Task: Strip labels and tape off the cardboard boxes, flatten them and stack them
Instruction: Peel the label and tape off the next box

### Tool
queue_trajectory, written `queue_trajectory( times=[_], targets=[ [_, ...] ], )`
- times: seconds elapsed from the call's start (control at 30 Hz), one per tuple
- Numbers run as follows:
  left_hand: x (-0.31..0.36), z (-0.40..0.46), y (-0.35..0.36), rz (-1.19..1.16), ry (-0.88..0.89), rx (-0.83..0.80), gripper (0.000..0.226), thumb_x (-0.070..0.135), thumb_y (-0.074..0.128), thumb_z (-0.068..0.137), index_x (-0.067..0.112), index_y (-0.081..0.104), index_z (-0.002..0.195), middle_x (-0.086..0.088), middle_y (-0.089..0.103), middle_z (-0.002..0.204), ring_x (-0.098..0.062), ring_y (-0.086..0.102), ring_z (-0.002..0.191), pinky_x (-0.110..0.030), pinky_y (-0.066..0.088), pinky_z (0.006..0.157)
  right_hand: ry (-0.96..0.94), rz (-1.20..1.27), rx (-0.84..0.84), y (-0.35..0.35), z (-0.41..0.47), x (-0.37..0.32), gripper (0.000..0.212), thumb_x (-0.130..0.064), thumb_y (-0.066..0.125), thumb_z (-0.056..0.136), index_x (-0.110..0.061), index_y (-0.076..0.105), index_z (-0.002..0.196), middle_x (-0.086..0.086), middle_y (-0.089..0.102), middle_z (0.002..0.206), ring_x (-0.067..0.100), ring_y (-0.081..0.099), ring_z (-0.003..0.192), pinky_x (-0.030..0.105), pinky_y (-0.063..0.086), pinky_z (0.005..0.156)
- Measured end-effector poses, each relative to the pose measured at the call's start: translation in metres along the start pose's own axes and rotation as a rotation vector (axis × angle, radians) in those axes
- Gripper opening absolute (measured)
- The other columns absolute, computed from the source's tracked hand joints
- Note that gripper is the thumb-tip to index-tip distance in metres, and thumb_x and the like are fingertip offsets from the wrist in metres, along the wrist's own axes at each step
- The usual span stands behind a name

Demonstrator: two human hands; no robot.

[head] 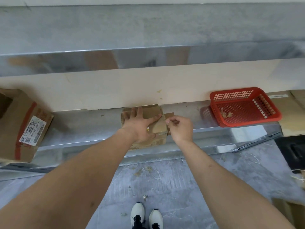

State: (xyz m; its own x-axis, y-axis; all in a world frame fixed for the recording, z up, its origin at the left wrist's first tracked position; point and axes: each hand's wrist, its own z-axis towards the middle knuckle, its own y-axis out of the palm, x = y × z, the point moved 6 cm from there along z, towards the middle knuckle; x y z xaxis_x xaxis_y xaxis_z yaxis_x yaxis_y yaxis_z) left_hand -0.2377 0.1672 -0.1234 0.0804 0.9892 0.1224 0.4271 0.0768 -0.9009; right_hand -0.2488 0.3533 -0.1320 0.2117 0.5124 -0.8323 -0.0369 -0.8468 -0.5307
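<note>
Cardboard piece lies flattened mid-shelf, left hand pressing it with straight fingers. Right hand pinches a tape strip at its edge. Labelled box at left untouched; scraps in red basket. Likely early going.

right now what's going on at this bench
A person is stripping tape off a small flattened cardboard box on the metal bench. The left hand presses it flat with spread fingers while the right hand pinches something at its right edge, likely tape. A red basket to the right holds a few scraps; a labelled, red-taped box waits at left.
</note>
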Motion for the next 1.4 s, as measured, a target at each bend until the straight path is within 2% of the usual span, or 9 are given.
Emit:
queue_trajectory(
  times=[0.13, 0.27, 0.43, 0.57, 0.77, 1.0, 1.1, 1.23, 1.4],
  targets=[
    [0.000, 0.002, 0.000, 0.013, 0.021, -0.008, 0.082, 0.085, 0.048, 0.082, 0.073, -0.003, 0.145, -0.017, 0.000, 0.165, -0.051, 0.001, 0.151, -0.069, 0.010, 0.118, 0.025, -0.001, 0.009, -0.002, -0.011, 0.006, 0.025, -0.008, 0.068, 0.093, -0.024, 0.075, 0.076, -0.010, 0.072, 0.070, 0.014, 0.069, 0.072, 0.042, 0.062, 0.080],
    [0.000, -0.001, -0.003, 0.012, 0.040, 0.008, 0.081, 0.082, 0.048, 0.084, 0.070, -0.002, 0.148, -0.019, -0.002, 0.166, -0.052, -0.001, 0.151, -0.070, 0.009, 0.119, 0.161, 0.012, 0.030, -0.001, -0.006, 0.009, 0.018, -0.019, 0.075, 0.092, -0.026, 0.076, 0.108, -0.003, 0.076, 0.091, 0.021, 0.074, 0.088, 0.044, 0.062, 0.084],
    [0.000, 0.000, -0.003, 0.024, 0.053, 0.007, 0.082, 0.083, 0.045, 0.084, 0.069, -0.003, 0.149, -0.020, -0.001, 0.166, -0.053, -0.001, 0.151, -0.072, 0.010, 0.118, 0.214, 0.027, 0.072, 0.000, -0.014, 0.019, 0.019, -0.022, 0.080, 0.089, -0.028, 0.074, 0.072, -0.002, 0.074, 0.071, 0.017, 0.073, 0.065, 0.047, 0.063, 0.080],
    [0.001, 0.000, -0.004, 0.030, 0.055, 0.007, 0.082, 0.086, 0.042, 0.082, 0.068, -0.001, 0.149, -0.020, 0.002, 0.165, -0.052, 0.002, 0.151, -0.072, 0.011, 0.117, 0.264, 0.125, -0.033, 0.004, -0.029, 0.019, 0.026, -0.038, 0.061, 0.102, -0.018, 0.073, 0.091, 0.009, 0.075, 0.076, 0.021, 0.074, 0.069, 0.032, 0.060, 0.075],
    [0.004, 0.000, -0.003, 0.024, 0.026, 0.030, 0.082, 0.085, 0.044, 0.082, 0.069, 0.000, 0.149, -0.019, 0.002, 0.164, -0.051, 0.004, 0.150, -0.072, 0.014, 0.116, 0.174, 0.191, 0.002, -0.002, -0.021, 0.009, 0.008, -0.011, 0.084, 0.084, -0.014, 0.077, 0.083, 0.003, 0.075, 0.075, 0.018, 0.070, 0.069, 0.028, 0.061, 0.067],
    [0.013, -0.002, -0.006, -0.014, -0.050, 0.037, 0.081, 0.085, 0.043, 0.082, 0.068, 0.004, 0.150, -0.020, 0.003, 0.166, -0.052, 0.008, 0.149, -0.072, 0.016, 0.115, -0.082, -0.489, -0.307, -0.021, -0.005, -0.016, 0.021, -0.013, 0.060, 0.101, -0.011, 0.076, 0.087, -0.008, 0.076, 0.097, 0.001, 0.063, 0.080, 0.019, 0.044, 0.072],
    [0.023, -0.003, -0.003, -0.013, -0.090, 0.053, 0.081, 0.087, 0.040, 0.082, 0.066, 0.002, 0.151, -0.021, 0.001, 0.166, -0.053, 0.007, 0.149, -0.074, 0.014, 0.115, 0.012, -0.284, -0.295, -0.028, -0.002, -0.008, 0.018, -0.012, 0.062, 0.101, -0.004, 0.074, 0.090, -0.002, 0.076, 0.095, -0.005, 0.062, 0.059, 0.011, 0.047, 0.056],
    [0.025, -0.003, -0.002, -0.032, -0.123, 0.060, 0.081, 0.084, 0.043, 0.082, 0.067, 0.004, 0.150, -0.020, 0.002, 0.166, -0.053, 0.007, 0.149, -0.074, 0.012, 0.115, 0.304, 0.286, -0.173, -0.028, -0.011, 0.013, 0.025, -0.006, 0.077, 0.091, -0.008, 0.059, 0.109, 0.019, 0.074, 0.088, 0.017, 0.071, 0.058, 0.027, 0.060, 0.055],
    [0.026, 0.000, -0.003, -0.036, -0.145, 0.033, 0.080, 0.086, 0.042, 0.082, 0.067, 0.004, 0.150, -0.019, 0.001, 0.166, -0.053, 0.007, 0.149, -0.075, 0.011, 0.116, 0.127, 0.202, -0.041, -0.017, -0.010, 0.029, 0.024, -0.013, 0.078, 0.092, -0.011, 0.062, 0.073, 0.013, 0.075, 0.075, 0.024, 0.074, 0.062, 0.044, 0.065, 0.068]
  ],
)
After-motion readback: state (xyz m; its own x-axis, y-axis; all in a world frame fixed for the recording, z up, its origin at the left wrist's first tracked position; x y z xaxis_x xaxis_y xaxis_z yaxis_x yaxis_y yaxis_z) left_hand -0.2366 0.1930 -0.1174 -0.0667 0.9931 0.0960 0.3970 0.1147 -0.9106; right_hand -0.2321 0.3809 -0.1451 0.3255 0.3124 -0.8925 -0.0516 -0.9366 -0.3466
